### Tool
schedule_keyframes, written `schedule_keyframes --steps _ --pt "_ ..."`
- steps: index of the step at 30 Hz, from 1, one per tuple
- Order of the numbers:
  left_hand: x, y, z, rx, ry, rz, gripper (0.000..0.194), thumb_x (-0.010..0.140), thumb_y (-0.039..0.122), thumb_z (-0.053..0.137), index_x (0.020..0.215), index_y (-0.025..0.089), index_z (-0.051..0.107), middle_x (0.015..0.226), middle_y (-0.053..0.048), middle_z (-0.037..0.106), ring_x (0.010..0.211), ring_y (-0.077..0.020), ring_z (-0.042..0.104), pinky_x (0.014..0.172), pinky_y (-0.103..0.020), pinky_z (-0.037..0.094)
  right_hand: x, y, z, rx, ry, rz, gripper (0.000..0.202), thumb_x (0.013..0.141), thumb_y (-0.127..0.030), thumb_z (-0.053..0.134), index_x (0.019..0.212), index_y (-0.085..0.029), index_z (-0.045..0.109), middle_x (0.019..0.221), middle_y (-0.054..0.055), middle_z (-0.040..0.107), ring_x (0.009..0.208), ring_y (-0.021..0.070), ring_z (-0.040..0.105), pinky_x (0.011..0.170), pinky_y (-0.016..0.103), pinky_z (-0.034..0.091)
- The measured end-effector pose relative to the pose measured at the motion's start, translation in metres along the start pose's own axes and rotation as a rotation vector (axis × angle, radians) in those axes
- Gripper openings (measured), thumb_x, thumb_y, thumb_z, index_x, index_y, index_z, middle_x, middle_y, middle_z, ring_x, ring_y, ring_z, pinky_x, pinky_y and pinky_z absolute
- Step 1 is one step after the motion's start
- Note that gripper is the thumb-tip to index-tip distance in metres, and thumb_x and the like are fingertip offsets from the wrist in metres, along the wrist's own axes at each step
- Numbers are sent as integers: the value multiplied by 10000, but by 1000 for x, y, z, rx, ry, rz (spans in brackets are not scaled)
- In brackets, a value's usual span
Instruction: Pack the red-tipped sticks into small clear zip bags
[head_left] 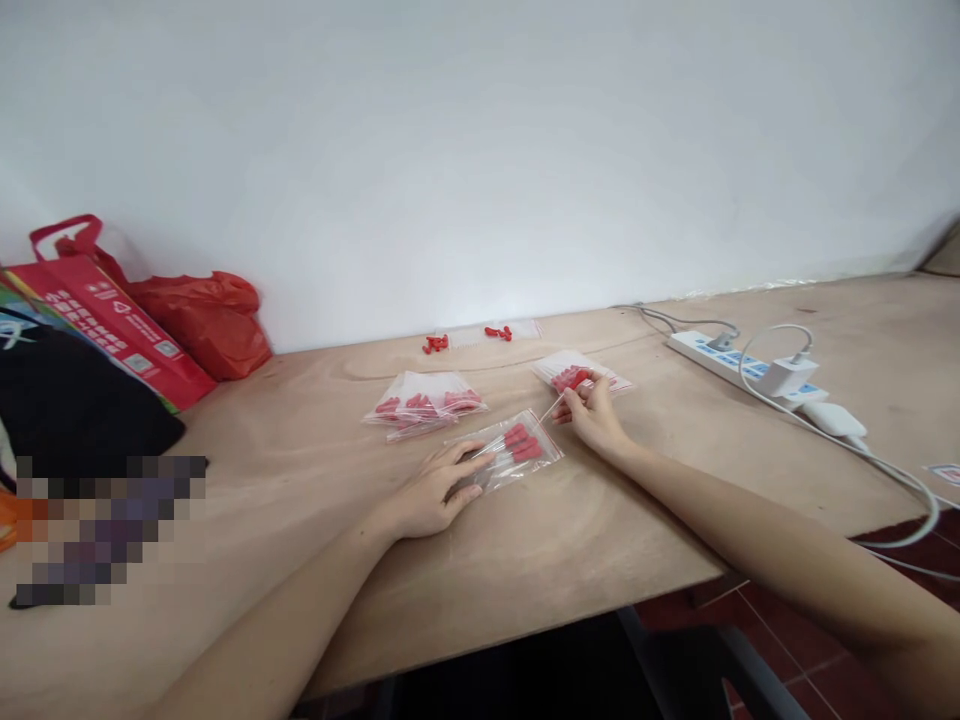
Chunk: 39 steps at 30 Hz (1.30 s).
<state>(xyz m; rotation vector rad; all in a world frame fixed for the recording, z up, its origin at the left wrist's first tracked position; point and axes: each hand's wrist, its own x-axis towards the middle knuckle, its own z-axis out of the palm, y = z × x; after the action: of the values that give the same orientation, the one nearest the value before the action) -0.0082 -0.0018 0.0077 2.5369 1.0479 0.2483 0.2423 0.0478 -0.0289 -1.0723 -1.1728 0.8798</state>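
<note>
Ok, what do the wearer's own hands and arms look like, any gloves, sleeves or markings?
Left hand and right hand: both ungloved, no rings that I can make out. Left forearm and right forearm: no sleeve, watch, band or cable on the parts in view. No markings visible; nails too small to judge.

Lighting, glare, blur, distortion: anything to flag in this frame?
Head view: soft light, the wall brighter low down; glints on the clear bag under the left hand. Head view: wide-angle stretch toward the corners. Head view: pixelated patch at left; lettering on the red shopping bag looks soft.
</note>
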Motion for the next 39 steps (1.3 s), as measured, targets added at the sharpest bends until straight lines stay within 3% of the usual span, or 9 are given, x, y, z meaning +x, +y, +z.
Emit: schedule_keyframes --steps 10,16,22,26,29,34,39 --pt "-1 0 0 6 17 -28 476 845 316 399 1304 247 296 1341 -55 328 1224 -229 300 1016 -415 267 -13 -7 6 106 -13 180 302 718 -204 463 865 -262 206 580 -86 507 496 143 578 511 320 522" --pt "0 4 -2 -13 -4 -18 437 846 281 394 1279 293 334 1352 -24 306 1229 -222 297 1026 -412 252 -16 -9 9 49 -80 238 202 693 -243 511 802 -225 342 609 -58 531 479 97 539 470 235 458" --pt "0 2 -2 -11 7 -5 440 846 282 397 1281 295 332 1347 -25 313 1229 -225 298 1024 -412 255 -16 -7 3 -234 -260 169 141 619 -226 572 691 -185 459 497 -61 489 430 79 464 400 189 360" --pt "0 2 -2 -5 12 11 442 848 273 395 1283 300 325 1341 -23 322 1220 -219 313 1021 -405 264 -15 -9 2 -203 -410 163 165 588 -194 583 720 -164 488 515 -67 491 439 62 455 402 166 338" --pt "0 3 -2 -3 6 8 448 847 261 393 1286 302 316 1340 -21 322 1218 -214 316 1020 -405 267 -13 -11 2 -172 -483 207 205 607 -257 607 750 -148 509 565 -51 510 428 46 426 378 158 310" --pt "0 3 -2 -1 9 4 447 842 255 401 1280 301 329 1351 -16 314 1225 -222 312 1017 -411 277 -9 -16 0 -222 -615 200 281 640 -380 624 730 -125 546 476 -60 458 364 27 331 341 160 221" --pt "0 2 -1 26 3 -10 427 842 258 396 1267 287 356 1353 -29 313 1226 -228 316 1011 -421 287 -8 -21 -4 -255 -720 155 317 691 -415 567 718 -103 614 415 -62 413 362 30 330 364 172 240"
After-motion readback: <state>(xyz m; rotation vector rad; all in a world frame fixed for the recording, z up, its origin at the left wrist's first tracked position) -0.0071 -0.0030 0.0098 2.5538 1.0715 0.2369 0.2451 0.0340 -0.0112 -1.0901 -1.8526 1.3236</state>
